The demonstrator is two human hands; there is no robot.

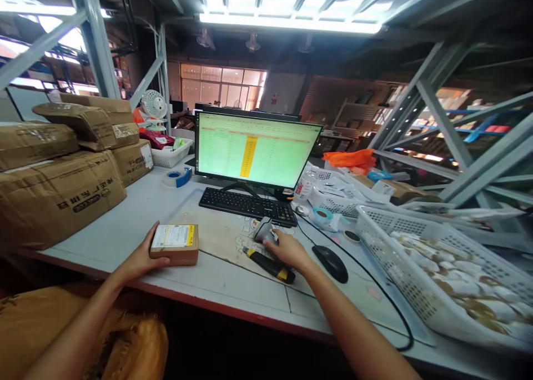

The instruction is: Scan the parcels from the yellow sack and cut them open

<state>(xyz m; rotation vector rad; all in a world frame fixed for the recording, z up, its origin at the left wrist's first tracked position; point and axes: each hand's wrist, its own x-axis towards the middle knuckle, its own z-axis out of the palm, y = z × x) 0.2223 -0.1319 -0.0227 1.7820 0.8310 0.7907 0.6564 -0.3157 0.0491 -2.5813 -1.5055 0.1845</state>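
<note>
Two bare hands are on the white surface [104, 241]: the left hand [144, 256] lies flat, fingers together, against a labelled cardboard box [175, 245], and the right hand [287, 251] curls over a grey handheld barcode scanner [263, 230] just before the keyboard [247, 206].

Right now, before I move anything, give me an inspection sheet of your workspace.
Surface: pale grey workbench with a red front edge, a worn tan mat on it.
Job's things: small brown cardboard box with a yellow-and-white label; grey handheld barcode scanner.
Clutter: black-and-yellow utility knife; stacked brown cardboard parcels; white plastic basket of wrapped items.
Hands: left hand against the box; right hand at the scanner.
Cables: thin black cable looping right of a black mouse.
Surroundings: grey steel shelving; flat monitor showing a green spreadsheet.
</note>
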